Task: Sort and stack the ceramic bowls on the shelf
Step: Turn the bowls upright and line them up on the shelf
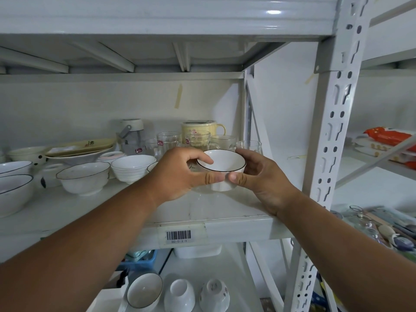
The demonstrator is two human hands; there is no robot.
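Up above the front edge of the shelf (pixel 225 224), both hands hold one small white bowl with a dark rim (pixel 221 168), which sits clear of the shelf board, upright and tipped slightly toward the camera. The left hand (pixel 180 174) grips the bowl's left side, its index finger curled over the rim and its thumb pressed against the lower wall. The right hand (pixel 258 176) cups the right side, fingers wrapped behind the bowl and thumb on the front wall, so the two thumbs nearly meet beneath the rim. To the left on the same shelf stand more bowls: a ribbed white bowl (pixel 132 166) just beside the left hand, then a dark-rimmed white bowl (pixel 83 179), and at the far left edge a large dark-rimmed bowl (pixel 13 192) cut off by the frame. Behind them lie stacked plates (pixel 78 149). Behind the held bowl stands a row of clear glasses (pixel 168 140), with a yellow lidded mug (pixel 201 130) at the back. A barcode label (pixel 179 235) is stuck on the shelf's front lip. On the lower shelf, a dark-rimmed bowl (pixel 144 289) lies beside two upturned white cups (pixel 180 293).
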